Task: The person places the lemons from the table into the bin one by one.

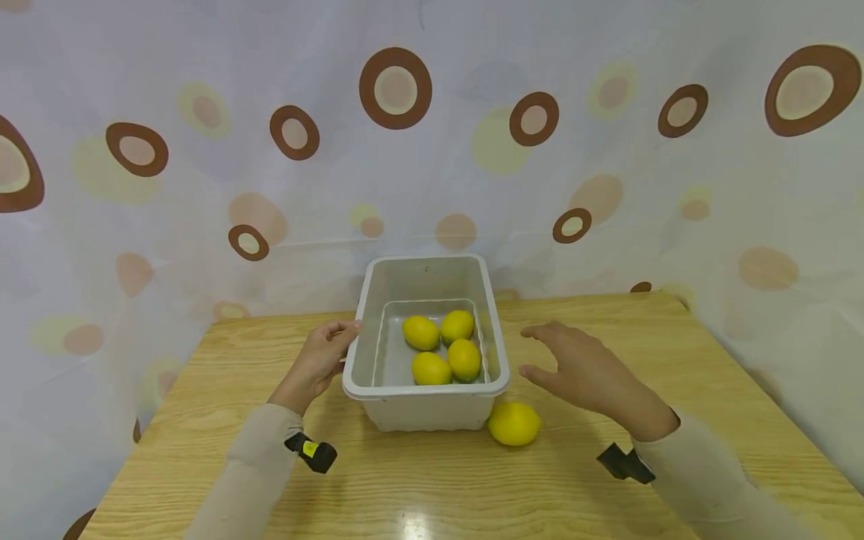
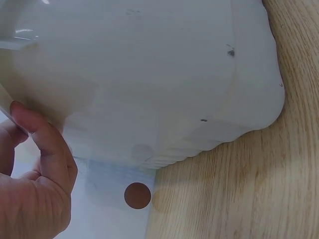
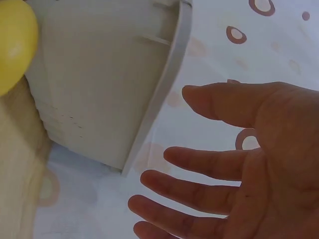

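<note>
A light grey plastic bin stands on the table with several yellow lemons on its floor. At the bin's left rim, my left hand pinches the edge between thumb and fingers; the left wrist view shows this hand under the lip. My right hand hovers right of the bin, apart from it. In the right wrist view that hand has its fingers spread and holds nothing. One more lemon lies on the table by the bin's near right corner, below and left of the right hand.
The wooden table runs back to a wall covering printed with brown, yellow and pink ovals, close behind the bin. A dark wrist camera is strapped at the left sleeve, another camera at the right.
</note>
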Motion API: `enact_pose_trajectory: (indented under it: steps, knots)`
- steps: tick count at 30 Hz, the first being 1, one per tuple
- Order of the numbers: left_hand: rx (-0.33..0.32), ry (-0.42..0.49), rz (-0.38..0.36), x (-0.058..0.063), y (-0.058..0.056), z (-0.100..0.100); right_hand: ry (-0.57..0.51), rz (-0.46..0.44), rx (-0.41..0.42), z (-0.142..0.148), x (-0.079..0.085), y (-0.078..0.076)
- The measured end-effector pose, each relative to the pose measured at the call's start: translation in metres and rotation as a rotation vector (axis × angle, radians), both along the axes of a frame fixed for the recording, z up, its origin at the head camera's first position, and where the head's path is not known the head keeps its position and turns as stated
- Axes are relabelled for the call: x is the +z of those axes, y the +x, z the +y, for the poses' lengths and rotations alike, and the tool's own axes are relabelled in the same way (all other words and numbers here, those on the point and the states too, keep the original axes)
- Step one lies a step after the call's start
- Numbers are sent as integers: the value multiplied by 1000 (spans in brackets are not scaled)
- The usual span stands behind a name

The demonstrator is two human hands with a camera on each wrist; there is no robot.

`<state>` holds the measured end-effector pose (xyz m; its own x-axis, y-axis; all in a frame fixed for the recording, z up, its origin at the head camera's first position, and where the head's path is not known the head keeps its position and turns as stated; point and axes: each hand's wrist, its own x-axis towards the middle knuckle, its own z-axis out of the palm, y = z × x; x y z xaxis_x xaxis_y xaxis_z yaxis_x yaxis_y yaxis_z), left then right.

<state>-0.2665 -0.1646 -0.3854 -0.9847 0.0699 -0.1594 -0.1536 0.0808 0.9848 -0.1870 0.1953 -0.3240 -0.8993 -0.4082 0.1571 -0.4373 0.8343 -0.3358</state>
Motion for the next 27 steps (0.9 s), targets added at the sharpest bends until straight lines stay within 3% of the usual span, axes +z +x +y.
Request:
enact_pose_trajectory:
  steps: [5,15,21,27]
  knots:
    - [2,0,-1,0,0,0,30,-56,23,3,-26,7]
    - [11,0,-2,-1,-1,0,-8,-179,13,-5,-75,8]
    - [4,8,1,-2,-1,0,-87,-194,99,-9,-93,5]
    - [5,18,4,-1,0,0,-97,-164,177,-14,-103,2]
